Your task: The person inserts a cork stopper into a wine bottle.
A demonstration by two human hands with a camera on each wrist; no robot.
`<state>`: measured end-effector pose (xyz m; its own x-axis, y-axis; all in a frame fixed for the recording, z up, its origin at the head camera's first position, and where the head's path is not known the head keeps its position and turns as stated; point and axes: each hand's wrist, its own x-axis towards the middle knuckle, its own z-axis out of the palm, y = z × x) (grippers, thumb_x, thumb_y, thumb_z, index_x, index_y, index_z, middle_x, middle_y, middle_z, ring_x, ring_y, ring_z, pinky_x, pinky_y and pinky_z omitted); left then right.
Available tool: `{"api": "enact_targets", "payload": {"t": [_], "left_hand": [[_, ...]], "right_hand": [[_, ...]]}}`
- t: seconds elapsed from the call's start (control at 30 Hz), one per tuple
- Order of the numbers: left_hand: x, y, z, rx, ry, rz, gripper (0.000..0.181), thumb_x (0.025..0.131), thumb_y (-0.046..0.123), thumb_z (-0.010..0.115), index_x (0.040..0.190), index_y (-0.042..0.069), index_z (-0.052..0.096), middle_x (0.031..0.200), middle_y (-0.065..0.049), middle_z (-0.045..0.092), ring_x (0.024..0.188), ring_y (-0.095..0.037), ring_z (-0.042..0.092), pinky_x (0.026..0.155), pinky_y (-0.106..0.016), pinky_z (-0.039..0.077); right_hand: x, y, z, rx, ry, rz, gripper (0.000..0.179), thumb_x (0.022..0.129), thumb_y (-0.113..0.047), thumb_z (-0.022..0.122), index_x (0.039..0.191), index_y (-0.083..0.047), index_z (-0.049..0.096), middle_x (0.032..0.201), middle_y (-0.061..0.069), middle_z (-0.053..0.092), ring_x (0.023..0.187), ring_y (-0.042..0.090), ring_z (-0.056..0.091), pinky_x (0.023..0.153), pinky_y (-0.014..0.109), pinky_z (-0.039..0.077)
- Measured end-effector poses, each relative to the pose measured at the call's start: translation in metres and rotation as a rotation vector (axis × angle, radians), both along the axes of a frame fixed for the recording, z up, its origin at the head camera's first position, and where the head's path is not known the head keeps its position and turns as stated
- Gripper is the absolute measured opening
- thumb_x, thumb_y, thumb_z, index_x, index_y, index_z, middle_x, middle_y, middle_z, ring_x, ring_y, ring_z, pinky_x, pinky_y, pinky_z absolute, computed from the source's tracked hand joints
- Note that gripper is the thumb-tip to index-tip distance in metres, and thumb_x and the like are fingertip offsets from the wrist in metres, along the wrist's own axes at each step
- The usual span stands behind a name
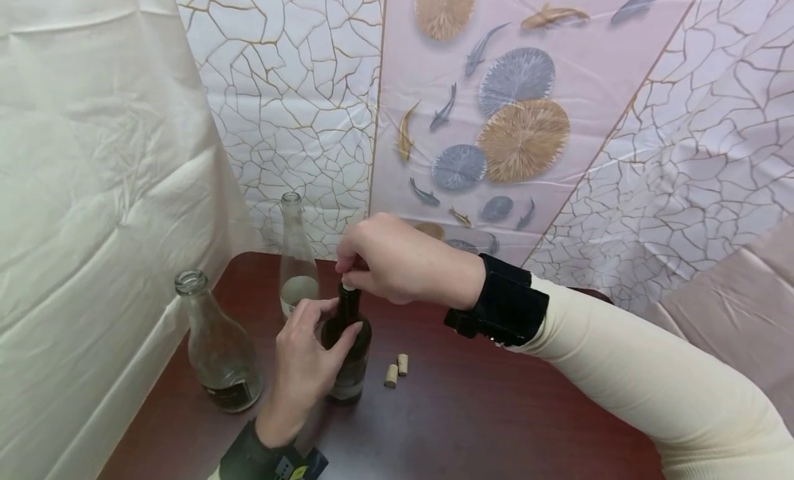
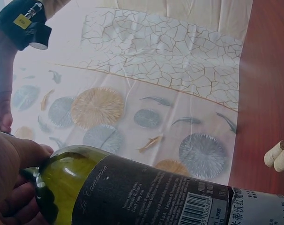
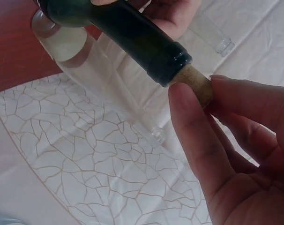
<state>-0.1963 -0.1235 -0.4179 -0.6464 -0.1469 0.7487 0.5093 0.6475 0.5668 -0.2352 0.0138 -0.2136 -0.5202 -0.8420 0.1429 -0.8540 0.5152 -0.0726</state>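
Observation:
A dark green wine bottle (image 1: 351, 363) stands upright on the table, its black label (image 2: 146, 192) showing in the left wrist view. My left hand (image 1: 307, 356) grips the bottle round its shoulder and lower neck. Over the mouth, my right hand (image 1: 403, 263) pinches a cork (image 3: 196, 83) between thumb and fingers. In the right wrist view the cork sits at the bottle's mouth, with a good part of it standing out above the rim. How deep it reaches inside is hidden by the dark glass.
Two loose corks (image 1: 397, 371) lie on the dark red table (image 1: 471, 404), right of the bottle. A clear glass bottle (image 1: 220, 349) stands at the left, and another clear bottle (image 1: 298, 259) behind my left hand. Patterned cloth (image 1: 298, 87) hangs behind the table.

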Motion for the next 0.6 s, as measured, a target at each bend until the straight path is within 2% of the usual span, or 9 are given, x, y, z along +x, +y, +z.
{"api": "enact_targets", "payload": {"t": [0.33, 0.6], "left_hand": [[0.0015, 0.0031, 0.0019, 0.017, 0.008, -0.007, 0.039, 0.076, 0.022, 0.083, 0.107, 0.008, 0.065, 0.097, -0.006, 0.063, 0.086, -0.018, 0.065, 0.072, -0.038, 0.06], [0.0003, 0.0022, 0.0006, 0.021, -0.004, -0.006, 0.039, 0.076, 0.023, 0.083, 0.107, 0.008, 0.066, 0.097, -0.006, 0.064, 0.086, -0.018, 0.065, 0.072, -0.038, 0.06]], "right_hand": [[-0.0022, 0.0048, -0.0043, -0.054, -0.021, 0.014, 0.006, 0.086, -0.014, 0.071, 0.089, -0.014, 0.077, 0.085, -0.004, 0.071, 0.076, 0.003, 0.062, 0.069, 0.019, 0.051], [-0.0053, 0.0069, -0.0106, -0.089, 0.007, 0.03, 0.005, 0.087, -0.015, 0.071, 0.089, -0.015, 0.076, 0.085, -0.006, 0.07, 0.079, 0.005, 0.062, 0.073, 0.021, 0.051]]}}
